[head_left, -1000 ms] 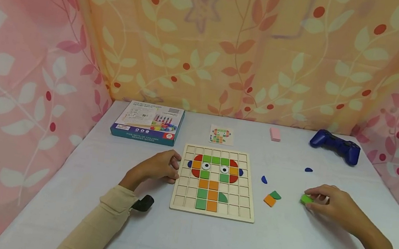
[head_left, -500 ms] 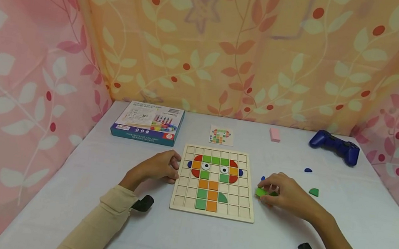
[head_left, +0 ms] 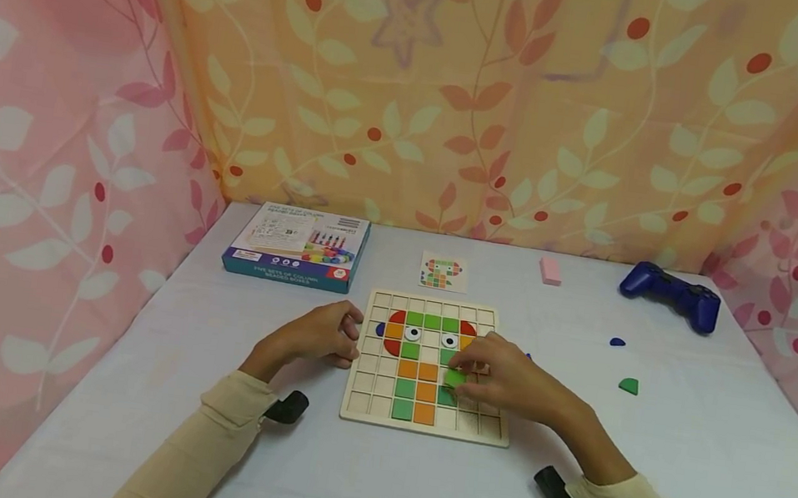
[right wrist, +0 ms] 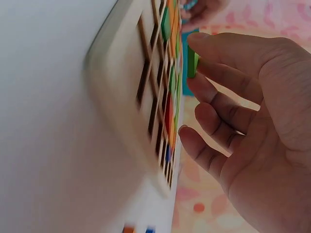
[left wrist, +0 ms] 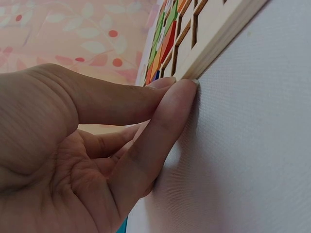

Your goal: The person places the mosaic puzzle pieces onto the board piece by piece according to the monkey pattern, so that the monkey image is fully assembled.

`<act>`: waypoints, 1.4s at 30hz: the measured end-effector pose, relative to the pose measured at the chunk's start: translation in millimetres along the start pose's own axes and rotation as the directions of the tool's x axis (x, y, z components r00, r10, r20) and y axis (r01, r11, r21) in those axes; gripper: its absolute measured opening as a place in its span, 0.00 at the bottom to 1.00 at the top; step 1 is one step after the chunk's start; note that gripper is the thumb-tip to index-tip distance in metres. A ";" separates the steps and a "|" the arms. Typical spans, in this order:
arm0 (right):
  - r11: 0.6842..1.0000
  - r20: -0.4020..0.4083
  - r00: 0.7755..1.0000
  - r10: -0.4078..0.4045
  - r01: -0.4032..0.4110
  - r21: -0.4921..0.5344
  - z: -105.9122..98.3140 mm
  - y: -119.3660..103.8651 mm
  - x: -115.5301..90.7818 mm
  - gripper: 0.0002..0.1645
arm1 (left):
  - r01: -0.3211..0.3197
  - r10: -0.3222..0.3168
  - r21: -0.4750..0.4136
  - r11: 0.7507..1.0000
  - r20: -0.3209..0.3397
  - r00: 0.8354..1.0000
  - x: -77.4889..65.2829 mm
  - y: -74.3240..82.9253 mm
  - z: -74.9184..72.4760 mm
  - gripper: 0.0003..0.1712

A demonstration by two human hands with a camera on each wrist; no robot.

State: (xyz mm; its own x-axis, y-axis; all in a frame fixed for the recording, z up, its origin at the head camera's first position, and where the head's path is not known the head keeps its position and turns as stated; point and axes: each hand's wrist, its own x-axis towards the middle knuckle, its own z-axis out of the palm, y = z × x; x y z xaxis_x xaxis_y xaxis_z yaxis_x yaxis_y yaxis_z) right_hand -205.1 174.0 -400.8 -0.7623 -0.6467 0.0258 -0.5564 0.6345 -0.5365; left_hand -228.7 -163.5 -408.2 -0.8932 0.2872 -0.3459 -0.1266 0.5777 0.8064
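Observation:
My left hand [head_left: 318, 331] holds the left edge of the wooden grid board [head_left: 359, 404], thumb and finger tips together at the rim [left wrist: 209, 51] in the left wrist view. Over the board's right half, my right hand [head_left: 514, 379] pinches a light green tile [head_left: 454, 378] between thumb and fingertips. That green tile [right wrist: 192, 62] stands on edge beside the board in the right wrist view. Red, green, orange and blue pieces form a face with two round eye pieces [head_left: 412, 334] on the grid. Below lie orange squares [head_left: 426, 391] and green squares [head_left: 404, 399]. My right hand covers some right-side cells.
Behind the board lies a small pattern card [head_left: 444, 273]. A boxed set [head_left: 296, 245] is at back left, a pink block [head_left: 551, 271] and a blue game controller [head_left: 669, 296] at back right. A green quarter piece [head_left: 628, 386] and blue half-round [head_left: 617, 342] lie to the right.
My right hand has carried the light green tile leftward from the table's right side to over the board. A green quarter piece now lies farther right. My left hand stays at the board's edge.

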 end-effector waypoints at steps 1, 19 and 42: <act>1.000 0.005 1.000 -0.003 0.003 0.003 1.3 -3.8 2.9 0.15 | 0.001 -0.001 0.001 1.000 -0.001 1.000 0.1 0.0 0.0 0.34; 0.999 0.082 0.996 -0.043 0.042 0.015 29.4 -36.6 42.2 0.15 | 0.006 -0.006 -0.006 1.000 0.005 1.000 -0.9 1.5 0.0 0.34; 0.994 0.120 0.989 -0.086 0.093 -0.057 43.7 -60.0 59.5 0.19 | 0.009 -0.009 0.005 1.000 0.023 1.000 -2.6 2.8 -1.9 0.35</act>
State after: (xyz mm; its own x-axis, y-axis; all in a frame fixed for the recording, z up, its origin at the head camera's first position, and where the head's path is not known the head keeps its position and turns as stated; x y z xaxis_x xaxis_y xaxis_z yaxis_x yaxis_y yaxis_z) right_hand -202.7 78.9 -403.9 -0.6665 -0.7449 -0.0298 -0.6430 0.5946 -0.4828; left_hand -227.6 -164.0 -404.2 -0.8817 0.2997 -0.3645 -0.1325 0.5842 0.8007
